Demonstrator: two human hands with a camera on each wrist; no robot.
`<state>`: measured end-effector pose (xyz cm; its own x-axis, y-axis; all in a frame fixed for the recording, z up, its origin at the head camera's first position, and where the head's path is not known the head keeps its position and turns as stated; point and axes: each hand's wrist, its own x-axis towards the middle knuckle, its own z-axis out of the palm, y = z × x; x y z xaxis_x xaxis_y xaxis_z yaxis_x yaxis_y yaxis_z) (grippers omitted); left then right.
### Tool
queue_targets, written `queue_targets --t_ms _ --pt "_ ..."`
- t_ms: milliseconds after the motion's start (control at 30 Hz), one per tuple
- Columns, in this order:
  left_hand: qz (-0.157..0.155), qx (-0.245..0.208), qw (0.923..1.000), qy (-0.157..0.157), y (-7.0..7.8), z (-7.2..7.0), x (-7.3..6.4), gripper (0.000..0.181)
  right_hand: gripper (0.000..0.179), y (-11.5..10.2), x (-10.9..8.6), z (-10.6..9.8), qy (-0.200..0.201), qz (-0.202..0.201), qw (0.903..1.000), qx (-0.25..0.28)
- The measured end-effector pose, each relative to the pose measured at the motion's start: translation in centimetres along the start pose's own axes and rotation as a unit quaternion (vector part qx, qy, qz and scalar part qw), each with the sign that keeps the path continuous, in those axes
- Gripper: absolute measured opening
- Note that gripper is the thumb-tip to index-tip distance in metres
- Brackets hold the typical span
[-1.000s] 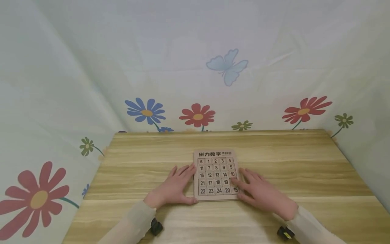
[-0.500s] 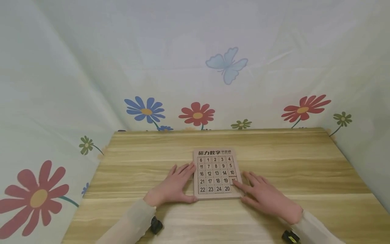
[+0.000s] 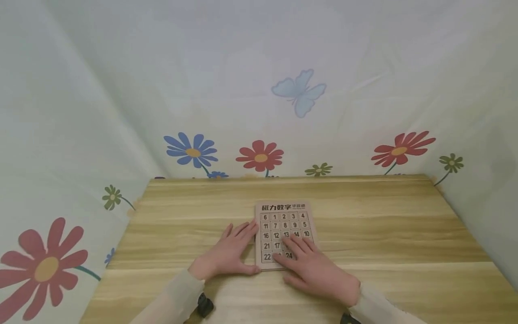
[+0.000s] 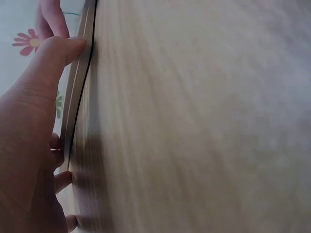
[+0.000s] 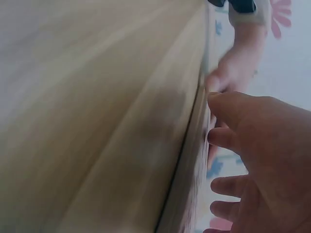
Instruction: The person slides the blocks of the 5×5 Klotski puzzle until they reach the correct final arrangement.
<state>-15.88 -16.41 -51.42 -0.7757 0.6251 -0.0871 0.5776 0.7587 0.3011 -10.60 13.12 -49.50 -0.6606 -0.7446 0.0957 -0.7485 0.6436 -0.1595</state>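
Observation:
A wooden number sliding puzzle [image 3: 267, 265] lies flat on the table, with Chinese lettering above its numbered tiles. My left hand [image 3: 226, 254] braces its left side: spread fingers rest along that edge and the thumb touches the near left corner. In the left wrist view the thumb [image 4: 73, 48] presses the board's side. My right hand [image 3: 313, 270] reaches over the lower right of the board, fingers extended. Its index fingertip covers most of the tile between 22 [image 3: 267, 257] and 24 [image 3: 289, 255]. The lower right tiles are hidden under this hand.
The wood-grain table [image 3: 194, 202] runs back to a pale cloth [image 3: 226, 90] printed with flowers and a butterfly. Dark wrist devices sit on both wrists, the left device [image 3: 205, 305] plainly visible.
Tile 15 slid up from the bottom right corner into the fourth row. Afterwards my right hand moved left across the bottom row. My left hand stays at the board's left edge.

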Motion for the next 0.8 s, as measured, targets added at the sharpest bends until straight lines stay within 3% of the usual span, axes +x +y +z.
queue_targets --t_ms 367,600,800 --pt "-0.001 0.002 1.0 -0.001 0.3 -0.4 0.0 0.117 0.055 -1.3 2.0 0.5 -0.022 -0.013 0.9994 -0.025" --pt "0.001 -0.003 1.0 -0.001 0.4 -0.4 -0.2 0.116 0.053 -1.3 1.5 0.0 -0.038 0.006 0.999 -0.021" --pt "-0.002 -0.001 1.0 -0.001 0.3 -0.4 -0.1 0.118 0.052 -0.8 0.6 -0.1 -0.027 0.015 0.9993 -0.023"
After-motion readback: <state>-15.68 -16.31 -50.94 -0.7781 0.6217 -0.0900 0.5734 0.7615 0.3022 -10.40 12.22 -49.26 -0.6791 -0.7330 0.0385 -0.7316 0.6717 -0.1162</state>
